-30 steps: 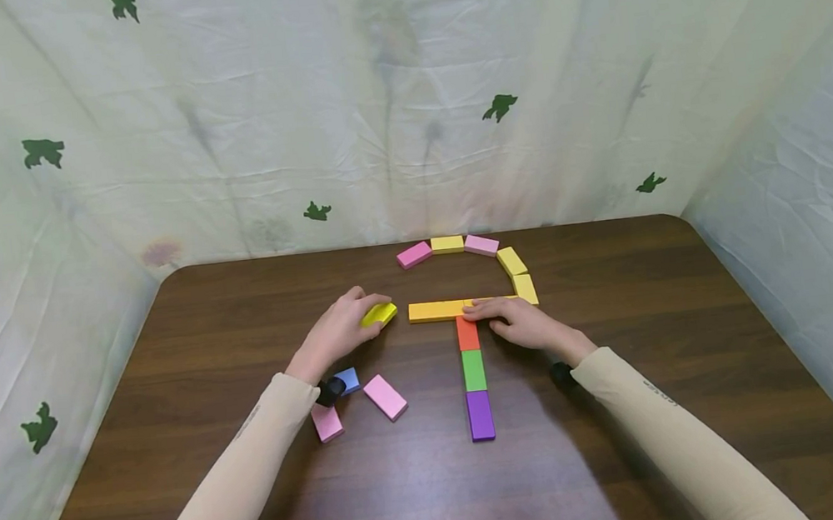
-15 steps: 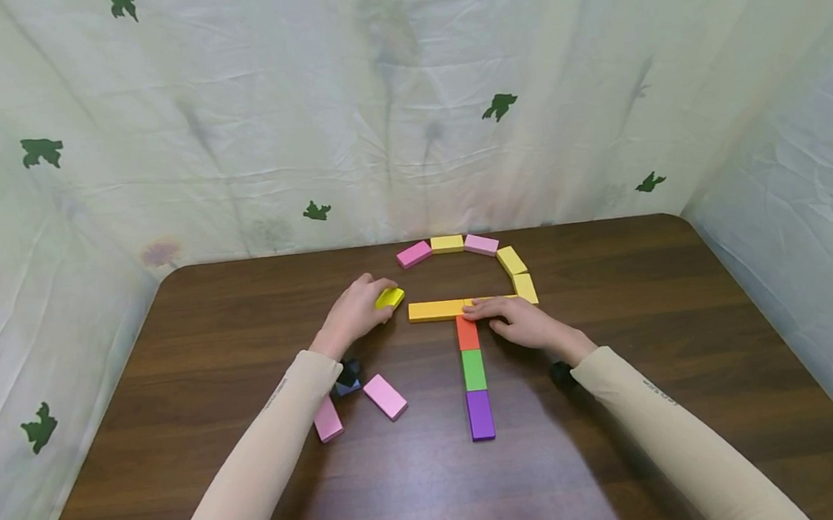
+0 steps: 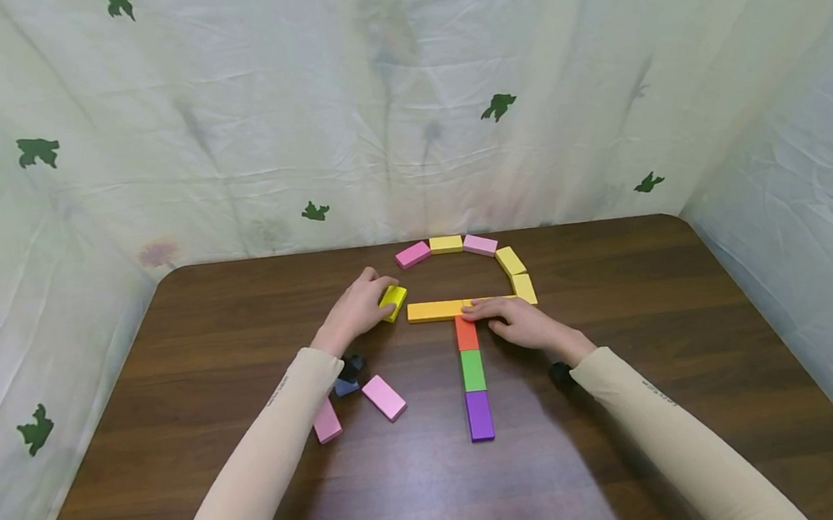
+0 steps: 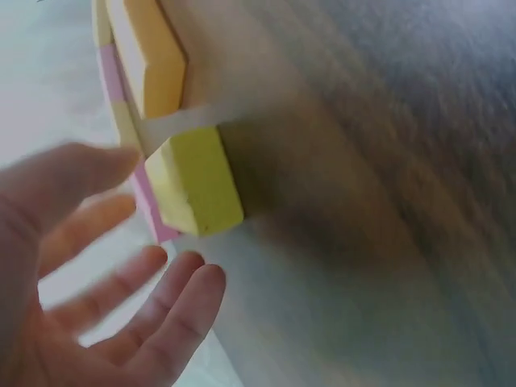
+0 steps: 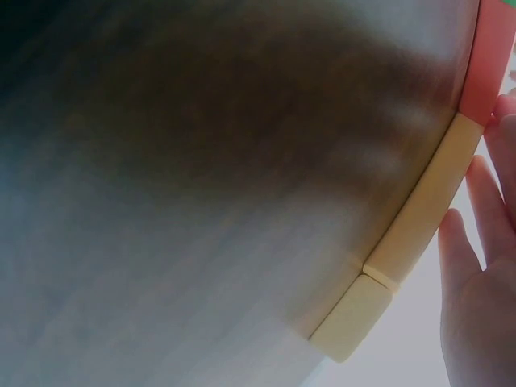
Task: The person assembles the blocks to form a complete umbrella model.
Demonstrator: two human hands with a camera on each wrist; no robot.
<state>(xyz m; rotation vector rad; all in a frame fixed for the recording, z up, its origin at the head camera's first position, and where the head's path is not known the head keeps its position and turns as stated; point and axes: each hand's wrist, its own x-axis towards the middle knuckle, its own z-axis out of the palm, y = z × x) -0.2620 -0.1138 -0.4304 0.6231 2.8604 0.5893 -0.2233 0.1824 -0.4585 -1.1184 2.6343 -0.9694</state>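
My left hand (image 3: 355, 308) is at a bright yellow block (image 3: 395, 301) just left of the orange row. In the left wrist view its fingers are spread, with the thumb tip close to that yellow block (image 4: 197, 181); whether it touches cannot be made out. The orange blocks (image 3: 434, 311) lie in a crosswise row. My right hand (image 3: 524, 322) rests straight fingers on this row, above the red block (image 3: 466, 335). In the right wrist view the fingertips sit along the orange block (image 5: 423, 201). A green block (image 3: 473, 370) and a purple block (image 3: 480, 415) continue the column toward me.
Pink and yellow blocks curve along the back, from a dark pink block (image 3: 413, 255) to a pale yellow block (image 3: 523, 289) at the row's right end. Loose pink blocks (image 3: 385, 398) and a blue block (image 3: 347, 385) lie by the left forearm. Curtains hang behind the table.
My left hand has moved right and slightly away from me, bringing the yellow block nearer the orange row. The block has also turned. The right hand has stayed in place.
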